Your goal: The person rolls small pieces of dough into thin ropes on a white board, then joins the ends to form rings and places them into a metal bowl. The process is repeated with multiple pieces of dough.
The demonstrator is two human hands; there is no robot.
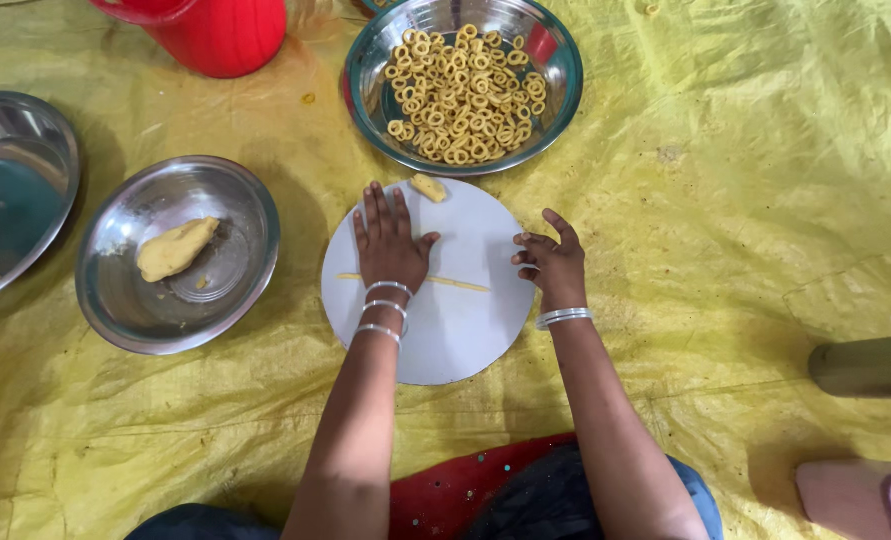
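Three steel bowls sit on the yellow tarpaulin (746, 230) spread over the floor, and read from the left they show how far the work has got. The far-left bowl (11, 190) is cut by the frame edge and holds only a few rings at its lower rim. The next bowl (178, 255) carries one lump of yellow dough (174, 249), so raw material is left to shape. On the round white board (456, 330) the left hand (390, 240) lies flat, fingers spread, palm pressing on a thin dough strand (458, 283) that runs out from under it to both sides; it grips nothing, only bears down. A small dough piece (428, 187) waits at the board's top edge. The right hand (553, 262) rests at the board's right rim, fingers loosely curled, holding nothing. Beyond the board, the third bowl (464, 85) is heaped with finished dough rings (466, 95), so I judge a good share is done, with the strand, the small piece and the lump remaining.

A red plastic container (216, 32) stands at the top, between the second and third bowls, well apart from the hands. At the right edge lie a dull green cylinder (871, 365) and a pink object (861, 498), both off the board. Nothing blocks the board or the bowls.
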